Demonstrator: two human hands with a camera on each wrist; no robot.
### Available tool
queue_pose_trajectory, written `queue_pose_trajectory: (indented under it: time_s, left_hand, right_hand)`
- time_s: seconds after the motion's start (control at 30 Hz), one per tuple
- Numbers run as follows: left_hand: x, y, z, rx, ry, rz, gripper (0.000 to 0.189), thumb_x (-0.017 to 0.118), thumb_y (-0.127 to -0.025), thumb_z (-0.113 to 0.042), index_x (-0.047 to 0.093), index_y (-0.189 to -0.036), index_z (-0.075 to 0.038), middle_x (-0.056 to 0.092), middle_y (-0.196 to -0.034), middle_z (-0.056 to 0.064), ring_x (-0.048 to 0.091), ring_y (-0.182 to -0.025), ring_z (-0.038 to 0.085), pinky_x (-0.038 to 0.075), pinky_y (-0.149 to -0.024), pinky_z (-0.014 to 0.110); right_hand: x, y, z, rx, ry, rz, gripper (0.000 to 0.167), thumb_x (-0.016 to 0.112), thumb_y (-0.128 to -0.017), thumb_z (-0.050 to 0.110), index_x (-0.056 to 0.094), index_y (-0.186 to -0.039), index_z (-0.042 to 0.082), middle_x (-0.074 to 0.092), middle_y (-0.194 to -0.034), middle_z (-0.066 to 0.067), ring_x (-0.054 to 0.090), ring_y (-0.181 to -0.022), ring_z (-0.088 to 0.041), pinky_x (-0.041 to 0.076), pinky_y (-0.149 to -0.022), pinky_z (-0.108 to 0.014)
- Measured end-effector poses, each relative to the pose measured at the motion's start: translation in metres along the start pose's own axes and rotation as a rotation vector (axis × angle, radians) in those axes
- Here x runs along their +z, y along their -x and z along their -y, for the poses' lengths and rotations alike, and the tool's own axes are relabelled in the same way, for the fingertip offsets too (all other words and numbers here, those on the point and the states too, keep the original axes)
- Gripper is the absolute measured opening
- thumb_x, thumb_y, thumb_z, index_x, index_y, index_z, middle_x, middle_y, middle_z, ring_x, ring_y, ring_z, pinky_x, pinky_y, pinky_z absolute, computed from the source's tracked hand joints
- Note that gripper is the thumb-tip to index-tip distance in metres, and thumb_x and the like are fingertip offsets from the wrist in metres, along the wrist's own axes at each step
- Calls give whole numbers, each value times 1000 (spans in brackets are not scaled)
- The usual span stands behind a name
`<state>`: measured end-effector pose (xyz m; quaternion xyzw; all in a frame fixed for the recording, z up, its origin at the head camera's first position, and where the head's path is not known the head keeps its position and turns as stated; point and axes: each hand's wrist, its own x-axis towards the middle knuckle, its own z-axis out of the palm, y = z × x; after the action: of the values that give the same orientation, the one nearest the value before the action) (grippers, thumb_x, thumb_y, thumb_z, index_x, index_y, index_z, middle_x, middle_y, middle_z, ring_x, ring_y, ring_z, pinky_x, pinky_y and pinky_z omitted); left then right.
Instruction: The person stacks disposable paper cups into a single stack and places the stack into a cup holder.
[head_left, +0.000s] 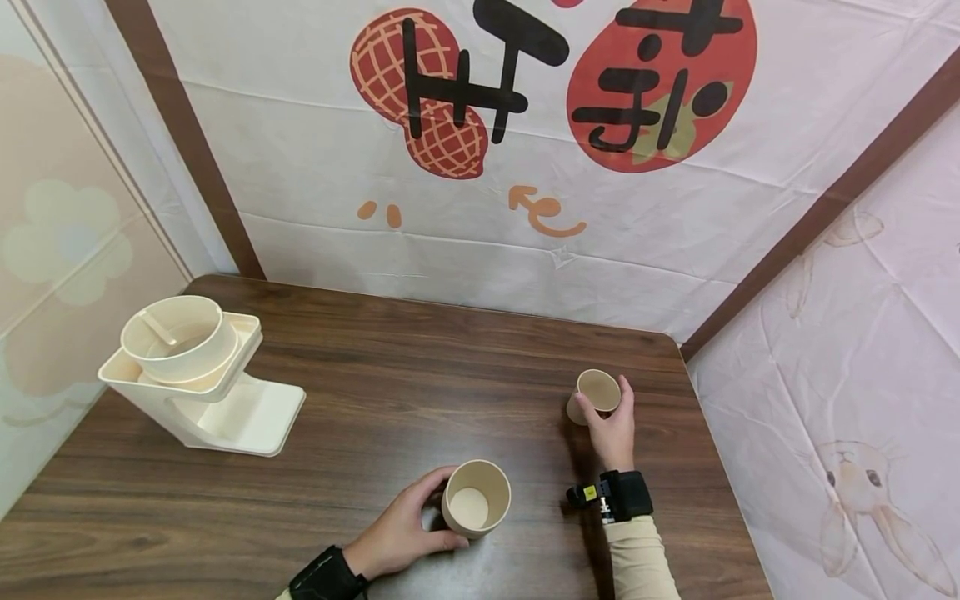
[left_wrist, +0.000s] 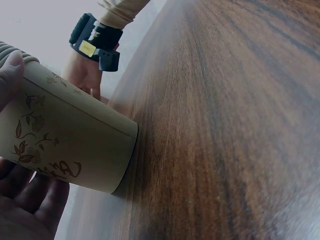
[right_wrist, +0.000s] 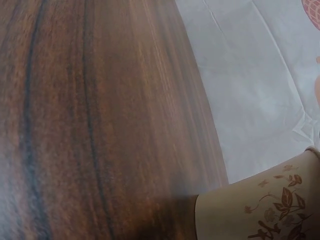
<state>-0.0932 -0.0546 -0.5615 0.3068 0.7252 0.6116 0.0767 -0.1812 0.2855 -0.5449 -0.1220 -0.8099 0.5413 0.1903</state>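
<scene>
In the head view, my left hand [head_left: 401, 525] grips a beige paper cup [head_left: 477, 500] at the near middle of the table, thumb on the near side and fingers round the far side. The left wrist view shows brown leaf print on this cup [left_wrist: 70, 130], several stacked rims at its top, and its base at the wooden surface. Farther off to the right, my right hand [head_left: 613, 429] holds another beige paper cup [head_left: 597, 393] between thumb and fingers, its mouth upward. That printed cup [right_wrist: 270, 200] fills the lower right corner of the right wrist view, where the hand is hidden.
On the left of the dark wooden table [head_left: 375, 375] stands a cream plastic stand [head_left: 258, 417] with a round cream bowl [head_left: 183, 354] in its raised top. Printed white cloth [head_left: 450, 258] hangs behind the table's back edge, and more cloth [head_left: 810, 417] hangs along the right.
</scene>
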Motion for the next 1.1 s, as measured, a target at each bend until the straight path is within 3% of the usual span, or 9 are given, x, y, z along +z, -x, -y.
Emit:
queue_pose_trajectory:
  time_s: [0.17, 0.43, 0.8, 0.97, 1.1]
  left_hand:
    - [0, 0, 0, -3, 2, -2, 75, 89, -80, -26, 52, -143, -10, 63, -132, 8, 59, -119, 23, 50, -100, 31]
    - [0, 0, 0, -14, -3, -4, 76, 88, -80, -29, 52, -143, -10, 63, -133, 8, 59, -120, 23, 50, -100, 31]
    - [-1, 0, 0, -28, -2, 3, 76, 88, -81, -30, 51, -144, -10, 62, -133, 7, 59, -120, 23, 49, -100, 31]
    - [0, 1, -1, -33, 1, 6, 75, 87, -81, -31, 51, -144, -11, 62, -133, 7, 59, -119, 23, 49, -100, 30]
    - [-1, 1, -1, -35, 3, 6, 75, 87, -81, -31, 51, -144, -11, 62, -134, 7, 59, -120, 23, 49, -100, 31]
  right_hand:
    - [0, 3, 0, 22, -17, 11, 88, 76, -94, 21, 21, -159, 2, 41, -148, -31, 44, -133, -44, 38, -107, -54]
    - [-3, 19, 40, 6, -54, 2, 82, 75, -92, 4, 24, -154, -10, 41, -145, -37, 50, -129, -50, 43, -105, -54]
    - [5, 5, -6, 4, -87, -31, 87, 79, -90, 10, 24, -156, -2, 42, -148, -28, 52, -129, -45, 44, -106, -52]
    - [6, 6, -5, 8, -142, -41, 82, 78, -89, 4, 25, -151, -5, 44, -144, -31, 50, -130, -44, 46, -102, -36]
    - [4, 11, 10, -4, -186, -39, 77, 77, -87, -3, 26, -144, -10, 45, -140, -37, 48, -129, -49, 46, -95, -26]
